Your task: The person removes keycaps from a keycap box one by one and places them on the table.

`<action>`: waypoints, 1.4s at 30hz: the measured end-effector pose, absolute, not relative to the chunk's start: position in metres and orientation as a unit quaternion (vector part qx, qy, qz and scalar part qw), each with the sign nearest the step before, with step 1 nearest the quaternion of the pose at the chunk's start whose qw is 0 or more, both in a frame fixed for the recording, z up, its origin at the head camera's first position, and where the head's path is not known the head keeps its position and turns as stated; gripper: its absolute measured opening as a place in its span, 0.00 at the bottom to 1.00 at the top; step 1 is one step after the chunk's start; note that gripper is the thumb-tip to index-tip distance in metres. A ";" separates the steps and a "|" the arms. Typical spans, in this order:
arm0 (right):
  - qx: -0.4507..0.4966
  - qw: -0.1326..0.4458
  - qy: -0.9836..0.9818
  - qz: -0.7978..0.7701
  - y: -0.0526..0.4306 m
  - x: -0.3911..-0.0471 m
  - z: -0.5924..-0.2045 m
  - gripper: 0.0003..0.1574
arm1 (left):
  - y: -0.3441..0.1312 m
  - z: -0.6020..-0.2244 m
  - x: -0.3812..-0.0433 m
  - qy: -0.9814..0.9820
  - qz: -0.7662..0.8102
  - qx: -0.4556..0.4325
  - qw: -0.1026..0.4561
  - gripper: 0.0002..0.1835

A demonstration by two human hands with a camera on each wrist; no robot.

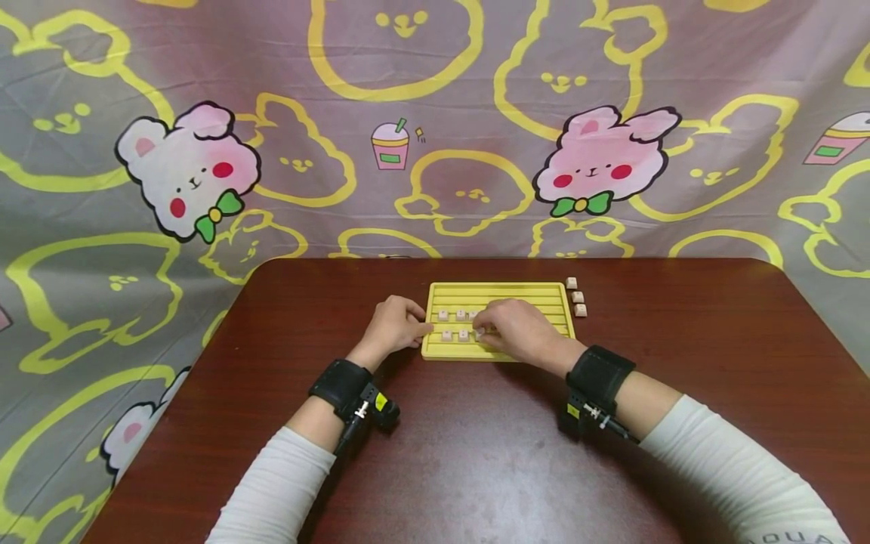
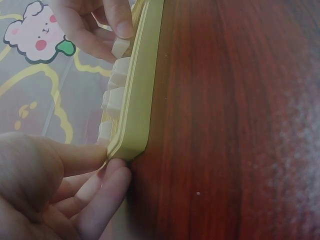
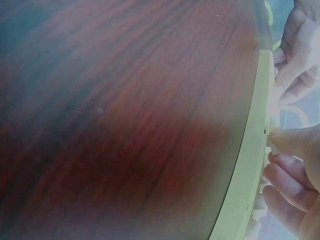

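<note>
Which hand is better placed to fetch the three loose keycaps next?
Likely the right hand: it is nearer the loose keycaps to the right of the tray, though it pinches another keycap. The left hand holds the tray's left edge.

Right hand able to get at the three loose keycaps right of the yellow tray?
Likely yes, once free: nothing visible blocks the right hand from those loose keycaps, but it's pinching another keycap.

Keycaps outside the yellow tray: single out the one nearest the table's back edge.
The keycap by the far right corner of the yellow tray; the other two lie nearer the viewer.
</note>
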State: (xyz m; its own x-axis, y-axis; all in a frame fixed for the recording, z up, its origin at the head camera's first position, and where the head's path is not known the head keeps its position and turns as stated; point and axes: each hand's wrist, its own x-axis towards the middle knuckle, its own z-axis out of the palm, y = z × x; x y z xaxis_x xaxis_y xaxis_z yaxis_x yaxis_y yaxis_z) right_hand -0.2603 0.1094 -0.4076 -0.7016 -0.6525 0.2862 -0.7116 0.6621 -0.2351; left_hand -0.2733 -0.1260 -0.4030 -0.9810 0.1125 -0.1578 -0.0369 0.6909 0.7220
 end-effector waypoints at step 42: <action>0.371 0.060 -0.910 0.174 0.132 -0.256 -0.385 0.11 | -0.124 -0.401 -0.274 0.917 0.385 0.013 0.104 0.17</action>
